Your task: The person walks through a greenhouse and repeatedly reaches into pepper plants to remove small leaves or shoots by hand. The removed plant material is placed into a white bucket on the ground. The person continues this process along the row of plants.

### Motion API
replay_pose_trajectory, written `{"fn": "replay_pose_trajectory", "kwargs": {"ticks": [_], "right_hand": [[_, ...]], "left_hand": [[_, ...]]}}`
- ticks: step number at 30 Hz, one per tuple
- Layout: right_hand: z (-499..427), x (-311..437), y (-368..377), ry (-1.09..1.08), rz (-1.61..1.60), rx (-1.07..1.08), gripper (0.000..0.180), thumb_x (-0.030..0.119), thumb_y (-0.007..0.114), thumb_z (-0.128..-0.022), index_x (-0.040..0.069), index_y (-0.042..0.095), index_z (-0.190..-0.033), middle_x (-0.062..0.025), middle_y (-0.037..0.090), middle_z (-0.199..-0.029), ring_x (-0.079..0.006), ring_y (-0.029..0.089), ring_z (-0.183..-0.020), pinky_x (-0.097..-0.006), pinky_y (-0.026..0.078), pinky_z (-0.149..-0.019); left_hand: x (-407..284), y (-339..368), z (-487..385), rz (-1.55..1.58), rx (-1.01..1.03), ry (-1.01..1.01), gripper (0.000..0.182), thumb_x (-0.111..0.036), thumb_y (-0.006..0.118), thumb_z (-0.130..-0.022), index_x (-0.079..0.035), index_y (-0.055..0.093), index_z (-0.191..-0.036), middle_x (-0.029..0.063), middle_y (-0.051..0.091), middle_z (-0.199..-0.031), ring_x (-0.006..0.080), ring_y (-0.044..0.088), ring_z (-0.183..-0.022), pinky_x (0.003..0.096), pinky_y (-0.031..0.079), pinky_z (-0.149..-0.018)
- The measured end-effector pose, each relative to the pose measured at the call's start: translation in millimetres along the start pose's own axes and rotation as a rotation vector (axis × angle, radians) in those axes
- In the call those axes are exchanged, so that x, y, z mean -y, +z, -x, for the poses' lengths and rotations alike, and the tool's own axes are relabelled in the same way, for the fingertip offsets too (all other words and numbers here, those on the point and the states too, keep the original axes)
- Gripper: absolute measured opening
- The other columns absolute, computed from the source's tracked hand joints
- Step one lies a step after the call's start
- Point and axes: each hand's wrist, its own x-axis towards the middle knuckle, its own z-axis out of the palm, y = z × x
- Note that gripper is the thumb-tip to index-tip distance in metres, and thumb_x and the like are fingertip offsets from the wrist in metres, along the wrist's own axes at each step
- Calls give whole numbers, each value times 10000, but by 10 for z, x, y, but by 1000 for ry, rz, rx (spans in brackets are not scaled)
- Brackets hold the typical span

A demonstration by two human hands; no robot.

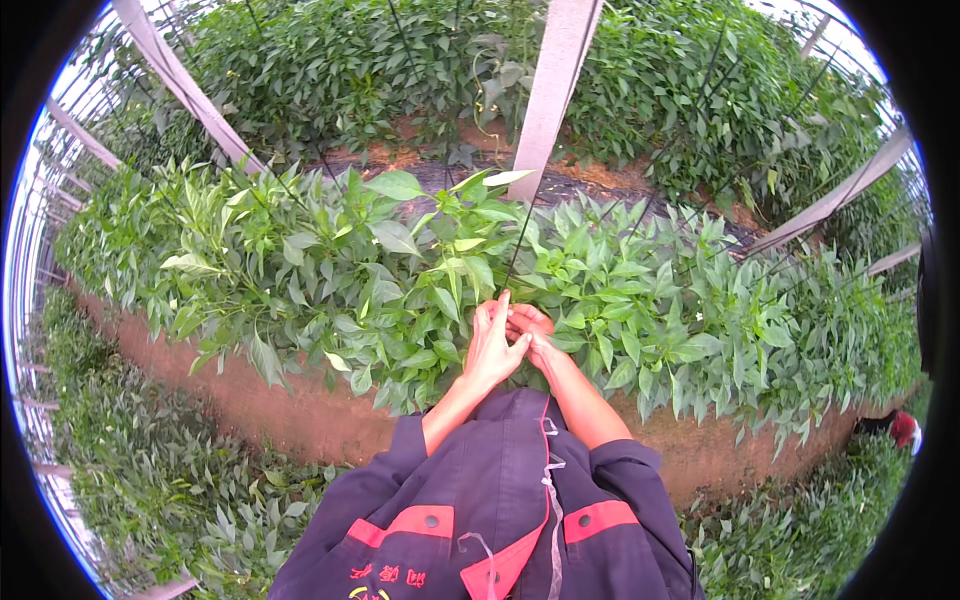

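My left hand (495,345) is at the front of a row of pepper plants (450,292). Its fingers close around the lower end of a dark string (520,244) that slants down from above. Beside it, partly behind the left fingers, my right hand (534,334) has its fingers curled close to the same spot. What the right fingertips hold is hidden. Green leaves surround both hands. Thin translucent plastic strips (556,517) hang down the front of my dark jacket (465,487), which has red trim.
Pale support posts (551,97) stand behind the row, with black ground film (577,186) at their feet. Another tall pepper row (337,75) grows beyond. A bare soil path (300,412) runs under me, with more plants (172,480) behind. At the right edge is a small red-and-white shape (905,430).
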Motion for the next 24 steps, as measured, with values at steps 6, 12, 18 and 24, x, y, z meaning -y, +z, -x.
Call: {"fn": "replay_pose_trajectory", "kwargs": {"ticks": [6,12,18,24], "right_hand": [[9,29,113,-38,264,-76,170,80,789,-948,37,738,-1104,-59,776,-1021,-123,701,-837,-285,598,-768],[714,321,-44,-373,1154,-2,668,249,780,-974,25,511,-1544,-273,657,-1396,-391,658,-1260,-483,544,-1053],[1415,765,-426,-658,1523,-211,722,193,734,-972,44,421,-1606,-297,613,-1414,-467,595,-1300,-525,491,-1095],[1467,1035,-797,-234,973,-247,700,141,675,-979,15,409,-1614,-305,655,-1341,-454,654,-1243,-528,535,-1026]], "left_hand": [[103,29,30,313,-19,64,568,-27,783,-854,-40,624,-1399,173,634,-1313,314,619,-1258,430,490,-1133],[234,-150,-71,159,-153,-103,627,38,739,-890,-37,545,-1481,143,553,-1324,267,592,-1224,390,507,-1094],[-84,-115,-32,-7,-222,-18,563,20,716,-914,-23,556,-1453,189,569,-1270,311,614,-1116,407,531,-975],[-619,445,329,262,242,-13,170,-19,717,-968,0,703,-1137,110,672,-1062,193,690,-892,335,578,-825]]}}
